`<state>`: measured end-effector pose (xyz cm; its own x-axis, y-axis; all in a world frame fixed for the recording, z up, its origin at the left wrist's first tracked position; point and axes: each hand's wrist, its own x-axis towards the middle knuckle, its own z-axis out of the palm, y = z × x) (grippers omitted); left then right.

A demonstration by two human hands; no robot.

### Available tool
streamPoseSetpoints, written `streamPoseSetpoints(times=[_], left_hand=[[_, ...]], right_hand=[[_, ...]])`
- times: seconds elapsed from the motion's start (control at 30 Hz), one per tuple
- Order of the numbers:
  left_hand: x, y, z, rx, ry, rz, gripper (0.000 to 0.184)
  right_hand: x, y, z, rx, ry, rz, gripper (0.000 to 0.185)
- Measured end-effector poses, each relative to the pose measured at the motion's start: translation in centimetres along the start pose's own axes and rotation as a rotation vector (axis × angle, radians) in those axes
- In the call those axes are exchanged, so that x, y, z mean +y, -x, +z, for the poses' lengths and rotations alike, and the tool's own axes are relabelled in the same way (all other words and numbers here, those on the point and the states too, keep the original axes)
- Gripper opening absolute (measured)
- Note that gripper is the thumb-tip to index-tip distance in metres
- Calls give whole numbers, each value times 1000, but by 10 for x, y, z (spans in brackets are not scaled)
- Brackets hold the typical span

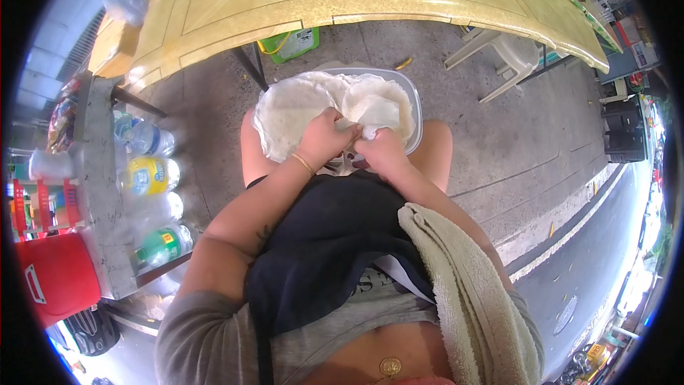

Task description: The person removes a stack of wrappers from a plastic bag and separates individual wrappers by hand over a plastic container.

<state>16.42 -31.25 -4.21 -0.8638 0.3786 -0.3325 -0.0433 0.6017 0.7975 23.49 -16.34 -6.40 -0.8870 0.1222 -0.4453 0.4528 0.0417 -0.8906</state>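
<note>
A pale grey plastic tub (pixel 415 93) rests on my lap between my knees. Thin round white wrappers (pixel 292 110) lie in a wide stack on its left side and hang over the rim. On the right side sits a smaller pile of wrappers (pixel 381 93), partly folded. My left hand (pixel 331 135) pinches the near edge of a thin white wrapper (pixel 377 115). Close beside it, my right hand (pixel 381 148) grips the same wrapper with closed fingers. The fingertips nearly meet, and what lies beneath the hands is hidden.
A yellow patterned table (pixel 306 0) stands ahead of me. Under it is a green container (pixel 291 44). A white plastic chair (pixel 502 53) is to the right. Several bottles (pixel 153 175) and a red cooler (pixel 60 278) are on the left. A towel (pixel 463 278) hangs over my shoulder.
</note>
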Motion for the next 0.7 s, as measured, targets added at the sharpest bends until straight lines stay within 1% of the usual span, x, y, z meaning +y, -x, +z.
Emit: streamPoseSetpoints(times=[0.03,0.13,0.2,0.23,0.3,0.33,0.37,0.43,0.5,0.53,0.6,0.63,0.7], left_hand=[[6,3,-4,-72,78,-89,30],[-2,2,-8,-187,82,-104,36],[-16,-6,-2,-46,-104,145,38],[-22,-8,1,25,-197,269,38],[-21,-9,3,58,-96,209,38],[-18,-8,2,74,-47,181,37],[-22,-9,4,126,-71,204,38],[-32,-12,9,223,-122,250,39],[-39,-16,7,76,-137,64,33],[-40,-18,5,4,-145,-28,30],[-41,-17,0,-33,-216,31,28],[-40,-16,-1,-50,-250,60,27],[-38,-13,-2,-42,-125,84,26]], right_hand=[[7,-4,0,19,42,-7,27],[13,-7,2,61,159,-14,28],[7,-5,2,83,220,-8,30],[8,-4,2,53,43,68,32],[9,-4,2,-9,-306,215,36],[13,-7,1,-58,-329,244,37],[21,-12,1,-105,-353,273,38],[18,-8,4,-156,-426,240,39],[14,-2,10,-167,-516,113,39],[17,-4,11,-150,-532,98,38],[21,-7,14,-116,-563,65,37],[20,-8,15,-85,-557,88,35],[14,-7,15,-28,-539,132,33]])
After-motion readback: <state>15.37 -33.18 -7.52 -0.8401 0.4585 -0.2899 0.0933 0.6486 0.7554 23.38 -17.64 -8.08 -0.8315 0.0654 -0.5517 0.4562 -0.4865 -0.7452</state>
